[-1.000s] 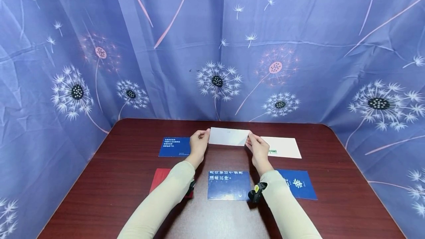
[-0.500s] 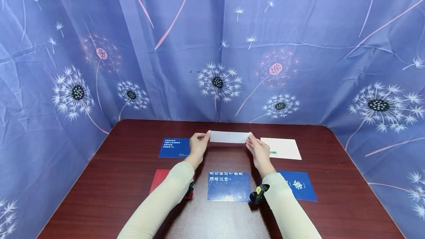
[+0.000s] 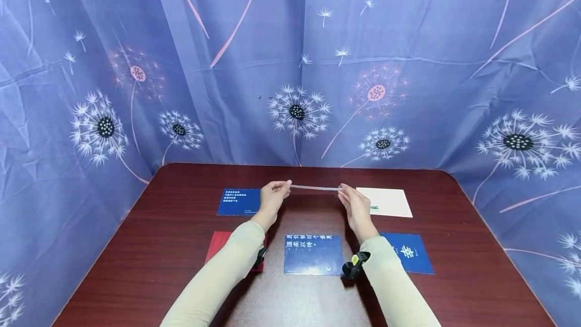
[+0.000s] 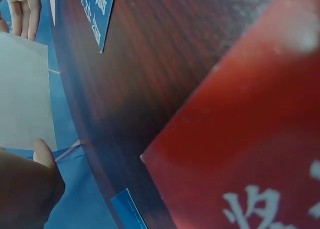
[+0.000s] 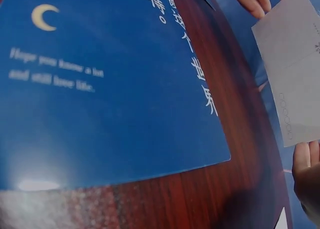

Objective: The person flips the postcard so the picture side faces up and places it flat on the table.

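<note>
A white postcard (image 3: pixel 316 187) is stretched between my two hands above the far part of the table, seen almost edge-on in the head view. My left hand (image 3: pixel 272 200) pinches its left end, and my right hand (image 3: pixel 356 207) pinches the right end. The right wrist view shows one face of the postcard (image 5: pixel 290 69), with a row of small postcode circles and faint print. From the left wrist, the postcard (image 4: pixel 25 94) looks plain, with the left thumb (image 4: pixel 44 153) at its edge.
On the dark red wooden table (image 3: pixel 150 226), a blue card (image 3: pixel 238 202) lies behind my left wrist and a white card (image 3: pixel 390 202) beyond my right. Nearer lie a red card (image 3: pixel 220 244), a blue moon card (image 3: pixel 313 256) and another blue card (image 3: pixel 415 254). A dandelion-print curtain (image 3: pixel 254 130) hangs behind.
The postcard has tipped from showing its broad face to nearly edge-on in the head view. Both hands keep their pinch and stay in almost the same place.
</note>
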A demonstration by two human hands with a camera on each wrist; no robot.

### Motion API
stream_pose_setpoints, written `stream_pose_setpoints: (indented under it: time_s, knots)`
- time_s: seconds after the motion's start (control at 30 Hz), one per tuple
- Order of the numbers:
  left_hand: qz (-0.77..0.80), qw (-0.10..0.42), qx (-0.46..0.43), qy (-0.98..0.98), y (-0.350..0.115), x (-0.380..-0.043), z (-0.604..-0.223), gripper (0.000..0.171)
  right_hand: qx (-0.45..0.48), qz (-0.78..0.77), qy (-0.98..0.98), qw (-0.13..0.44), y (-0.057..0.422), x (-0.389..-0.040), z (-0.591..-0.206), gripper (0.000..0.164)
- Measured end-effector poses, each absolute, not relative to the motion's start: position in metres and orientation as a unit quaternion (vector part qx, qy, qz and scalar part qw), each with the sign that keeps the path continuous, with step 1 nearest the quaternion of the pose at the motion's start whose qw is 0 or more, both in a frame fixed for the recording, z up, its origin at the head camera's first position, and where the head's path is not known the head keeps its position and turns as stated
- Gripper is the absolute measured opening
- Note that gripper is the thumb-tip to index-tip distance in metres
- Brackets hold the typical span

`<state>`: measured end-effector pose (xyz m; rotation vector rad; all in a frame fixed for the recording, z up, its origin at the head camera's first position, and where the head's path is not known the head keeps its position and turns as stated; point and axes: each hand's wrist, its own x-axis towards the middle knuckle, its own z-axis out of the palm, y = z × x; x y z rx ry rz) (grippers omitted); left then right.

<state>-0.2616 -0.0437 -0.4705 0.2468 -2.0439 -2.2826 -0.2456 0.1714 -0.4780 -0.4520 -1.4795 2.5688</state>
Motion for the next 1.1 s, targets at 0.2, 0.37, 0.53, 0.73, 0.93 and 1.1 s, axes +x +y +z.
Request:
stream_pose_setpoints:
  time_s: [0.2, 0.37, 0.53, 0.73, 0.93, 1.1]
  knots:
    - [-0.756, 0.031, 0.054, -0.652, -0.0436, -0.2571, -0.4666, 0.028, -0.167, 0.841, -0.51, 0.07, 0.1724, -0.2467, -0.4807, 0.029]
    - [-0.749, 0.03, 0.065, -0.659, -0.0435, -0.2593, -0.471, 0.029, -0.18, 0.82, -0.538, 0.074, 0.1702, -0.2471, -0.4805, 0.036]
    - [-0.735, 0.034, 0.073, -0.674, -0.0424, -0.259, -0.4706, 0.029, -0.188, 0.806, -0.555, 0.086, 0.1689, -0.2487, -0.4831, 0.043]
    - [-0.704, 0.029, 0.085, -0.705, -0.0414, -0.2585, -0.4701, 0.029, -0.2, 0.777, -0.588, 0.1, 0.1676, -0.2508, -0.484, 0.039]
    - [-0.682, 0.014, 0.079, -0.727, -0.0416, -0.2586, -0.4711, 0.031, -0.216, 0.725, -0.651, 0.064, 0.1663, -0.2501, -0.4809, 0.034]
    - [-0.639, -0.002, 0.089, -0.764, -0.0426, -0.2582, -0.4709, 0.034, -0.214, 0.685, -0.695, 0.036, 0.1655, -0.2493, -0.4814, 0.033]
